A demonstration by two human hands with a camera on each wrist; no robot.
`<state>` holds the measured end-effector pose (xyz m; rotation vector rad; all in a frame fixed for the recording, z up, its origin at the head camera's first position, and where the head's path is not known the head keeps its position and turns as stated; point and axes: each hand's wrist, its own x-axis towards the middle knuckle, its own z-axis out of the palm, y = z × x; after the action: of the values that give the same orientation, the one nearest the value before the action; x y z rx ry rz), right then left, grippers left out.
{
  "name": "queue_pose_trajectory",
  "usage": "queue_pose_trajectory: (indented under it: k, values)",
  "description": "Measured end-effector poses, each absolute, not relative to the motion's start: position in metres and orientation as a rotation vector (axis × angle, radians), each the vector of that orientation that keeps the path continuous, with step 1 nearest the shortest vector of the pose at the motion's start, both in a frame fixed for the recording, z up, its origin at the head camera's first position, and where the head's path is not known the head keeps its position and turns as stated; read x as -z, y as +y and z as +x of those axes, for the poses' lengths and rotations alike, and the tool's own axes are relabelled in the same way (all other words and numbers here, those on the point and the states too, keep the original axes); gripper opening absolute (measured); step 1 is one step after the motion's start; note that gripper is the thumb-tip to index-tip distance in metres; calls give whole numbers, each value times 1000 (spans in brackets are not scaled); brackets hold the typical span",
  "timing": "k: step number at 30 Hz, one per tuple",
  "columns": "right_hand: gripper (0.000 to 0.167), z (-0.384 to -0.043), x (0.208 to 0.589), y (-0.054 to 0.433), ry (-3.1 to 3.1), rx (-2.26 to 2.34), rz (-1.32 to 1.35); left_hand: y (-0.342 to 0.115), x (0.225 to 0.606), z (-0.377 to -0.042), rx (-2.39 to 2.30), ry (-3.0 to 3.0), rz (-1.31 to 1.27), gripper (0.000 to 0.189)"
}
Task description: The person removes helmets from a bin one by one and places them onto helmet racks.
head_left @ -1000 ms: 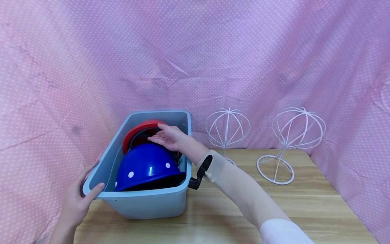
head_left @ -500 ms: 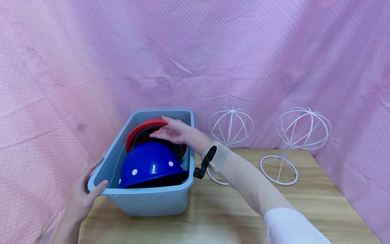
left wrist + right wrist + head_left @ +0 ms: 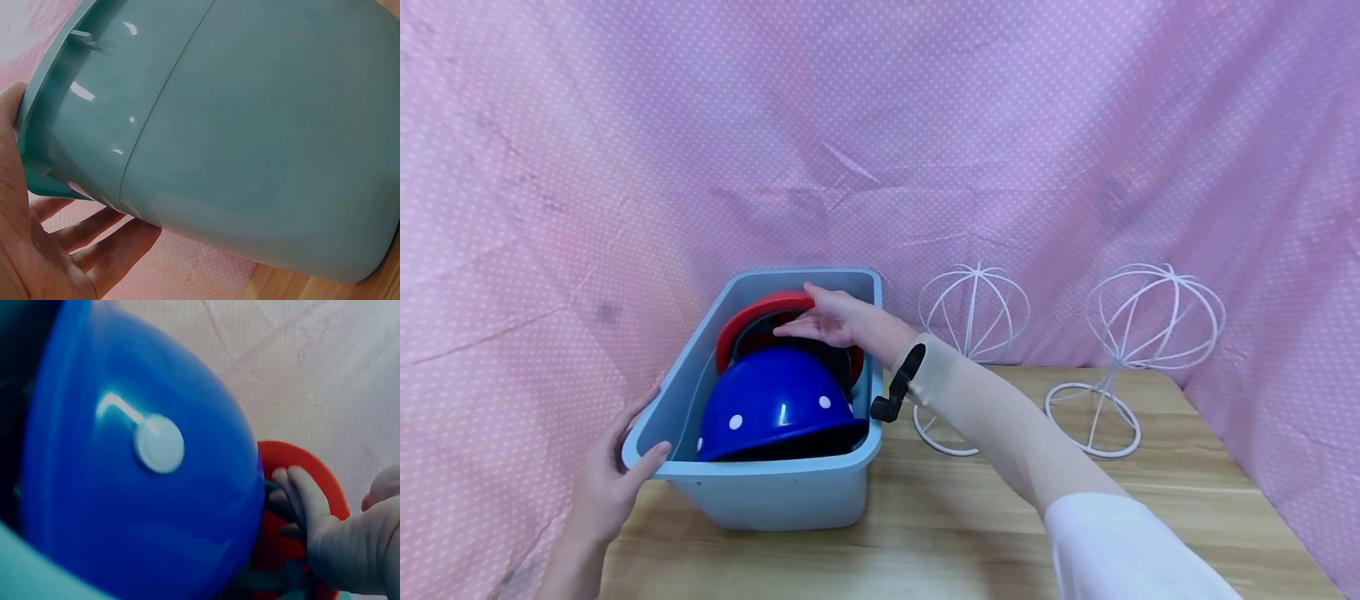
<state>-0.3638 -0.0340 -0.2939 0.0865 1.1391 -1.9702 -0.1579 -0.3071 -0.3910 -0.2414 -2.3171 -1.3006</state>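
My left hand (image 3: 613, 479) grips the near left corner of a light blue plastic bin (image 3: 767, 468), thumb over the rim and fingers outside, as the left wrist view also shows. In the bin's near part lies a blue hard hat (image 3: 775, 396) with white round studs, its brim toward me. Behind it a red hard hat (image 3: 752, 321) stands tilted, its dark inside partly in sight. My right hand (image 3: 827, 319) reaches over the bin's right wall. Its fairly straight fingers (image 3: 309, 490) extend inside the red hat, and the thumb is spread apart. Whether the fingertips touch its lining is hidden.
Two white wire hat stands, a left one (image 3: 973, 312) and a right one (image 3: 1153, 321), stand right of the bin on the wooden table (image 3: 1120, 517). My right forearm crosses in front of the left stand's base. A pink dotted cloth (image 3: 880, 125) hangs behind.
The head view has shifted slightly, so the bin and stands appear further right. My right hand has risen a little at the red hard hat. My left hand keeps its grip on the bin.
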Motion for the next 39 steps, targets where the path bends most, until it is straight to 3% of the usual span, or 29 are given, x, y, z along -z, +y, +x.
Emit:
queue_pose_trajectory:
  k: [19, 29, 39]
  values:
    - [55, -376, 310, -23, 1174, 1935, 140, -308, 392, -156, 1280, -2338, -250, 64]
    - [78, -375, 317, -21, 1222, 1828, 156, -306, 391, -154, 1281, -2332, -207, 64]
    - [47, -374, 311, -21, 935, 2060, 179, -305, 390, -156, 1308, -2323, -249, 64]
